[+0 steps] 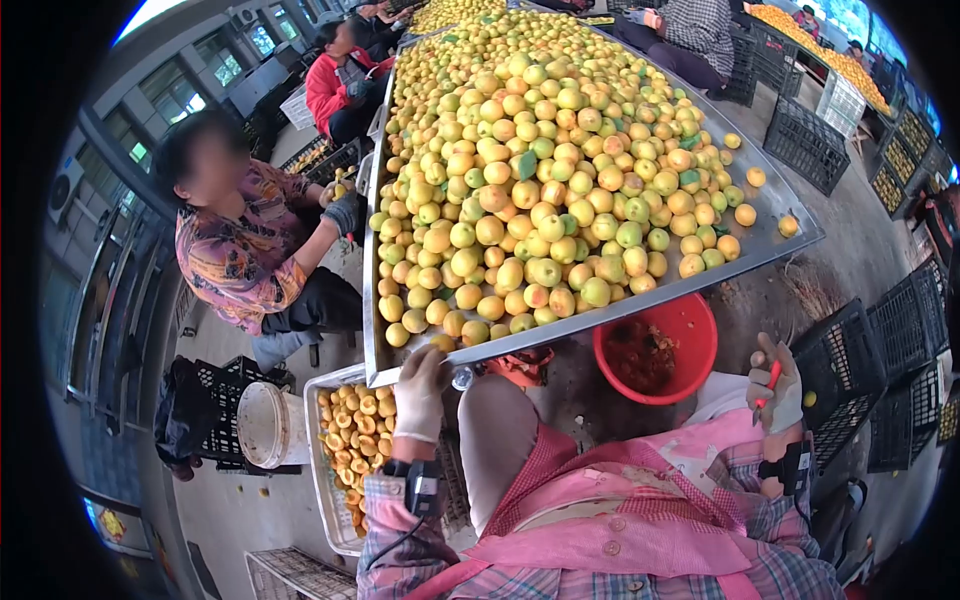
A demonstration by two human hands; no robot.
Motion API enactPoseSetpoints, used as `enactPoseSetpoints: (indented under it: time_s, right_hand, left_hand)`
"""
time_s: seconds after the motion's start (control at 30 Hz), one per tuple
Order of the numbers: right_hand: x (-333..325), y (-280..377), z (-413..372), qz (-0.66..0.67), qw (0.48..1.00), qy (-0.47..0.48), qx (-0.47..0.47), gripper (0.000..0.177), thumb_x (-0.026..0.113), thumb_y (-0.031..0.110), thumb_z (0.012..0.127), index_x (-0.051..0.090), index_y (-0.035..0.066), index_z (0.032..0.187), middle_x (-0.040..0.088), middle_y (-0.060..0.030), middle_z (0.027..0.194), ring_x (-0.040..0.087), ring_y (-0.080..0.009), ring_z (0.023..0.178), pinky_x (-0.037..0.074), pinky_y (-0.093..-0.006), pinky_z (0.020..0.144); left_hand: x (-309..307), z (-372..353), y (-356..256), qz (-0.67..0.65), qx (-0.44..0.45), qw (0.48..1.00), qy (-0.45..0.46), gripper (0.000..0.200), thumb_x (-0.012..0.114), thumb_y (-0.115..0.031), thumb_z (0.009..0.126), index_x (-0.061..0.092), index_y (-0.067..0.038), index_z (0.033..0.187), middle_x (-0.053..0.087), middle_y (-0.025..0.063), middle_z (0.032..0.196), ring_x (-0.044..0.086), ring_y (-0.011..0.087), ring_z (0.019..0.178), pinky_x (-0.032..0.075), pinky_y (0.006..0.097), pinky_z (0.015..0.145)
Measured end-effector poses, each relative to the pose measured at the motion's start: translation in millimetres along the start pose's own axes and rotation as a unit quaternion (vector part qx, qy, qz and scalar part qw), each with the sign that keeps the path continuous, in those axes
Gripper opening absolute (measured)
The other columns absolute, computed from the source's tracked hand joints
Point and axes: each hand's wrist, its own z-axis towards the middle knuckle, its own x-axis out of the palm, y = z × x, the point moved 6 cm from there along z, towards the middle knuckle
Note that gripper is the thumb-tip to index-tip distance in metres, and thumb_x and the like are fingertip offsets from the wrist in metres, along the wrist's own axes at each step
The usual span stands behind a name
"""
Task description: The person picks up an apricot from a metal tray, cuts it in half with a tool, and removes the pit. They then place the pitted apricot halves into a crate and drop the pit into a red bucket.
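Note:
My left hand [420, 392], in a pale glove, is at the near edge of the metal table [560, 335]. Its fingers are closed at an orange-yellow apricot [442, 343] by the rim. A large heap of whole apricots [540, 200], yellow, green and orange, covers the tabletop. Off to the right, my gloved right hand [780, 390] is raised with its fingers bent round a slim red-handled tool [768, 384]; the tool's working end is too small to make out. Below my left hand, a white crate [318, 470] holds halved apricots [357, 440].
A red basin [704, 350] with dark wet contents stands under the table's near edge. On the left sit a white bucket [265, 425] and a co-worker [245, 230] in gloves. Black crates [840, 370] are stacked at right. Other people sit farther along the table.

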Motion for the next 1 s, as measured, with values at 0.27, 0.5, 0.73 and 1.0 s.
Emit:
enactPoseSetpoints:
  time_s: [0.27,0.5,0.73,1.0]
  right_hand:
    - [8,1,-16,-0.059,0.996,0.025,-0.055,0.039,0.042,0.035,0.101,0.054,0.015,0.132,0.054,0.0012,0.089,0.038,-0.0082,0.054,0.035,-0.0233,0.041]
    - [2,4,-17,-0.082,0.993,-0.012,-0.079,0.039,0.043,0.039,0.101,0.054,0.018,0.133,0.053,0.0029,0.086,0.042,-0.0079,0.054,0.035,-0.0233,0.041]
    - [10,2,-19,-0.082,0.993,-0.015,-0.088,0.041,0.045,0.038,0.1,0.054,0.015,0.133,0.055,-0.0009,0.085,0.042,-0.0101,0.052,0.033,-0.0243,0.043]
    - [8,4,-22,-0.079,0.991,-0.035,-0.105,0.039,0.046,0.036,0.099,0.058,0.012,0.128,0.057,-0.003,0.08,0.041,-0.0109,0.049,0.032,-0.0243,0.042]
  left_hand:
    - [158,10,6,0.377,0.266,0.871,0.166,0.031,0.069,-0.01,0.082,0.065,-0.007,0.113,0.068,0.0134,0.102,0.066,0.0243,0.093,0.051,0.0323,0.084]
    - [208,-1,-7,0.597,0.426,0.66,0.163,0.036,0.067,-0.013,0.077,0.065,-0.012,0.113,0.064,0.0152,0.104,0.062,0.0358,0.093,0.051,0.0425,0.081]
    - [247,0,1,0.709,0.411,0.531,0.214,0.026,0.07,-0.027,0.078,0.065,-0.009,0.096,0.064,0.0163,0.082,0.063,0.0348,0.083,0.052,0.0444,0.071]
    - [249,1,2,0.751,0.312,0.537,0.226,0.041,0.074,-0.026,0.075,0.06,-0.003,0.105,0.066,0.0188,0.092,0.065,0.0372,0.089,0.052,0.0457,0.077]
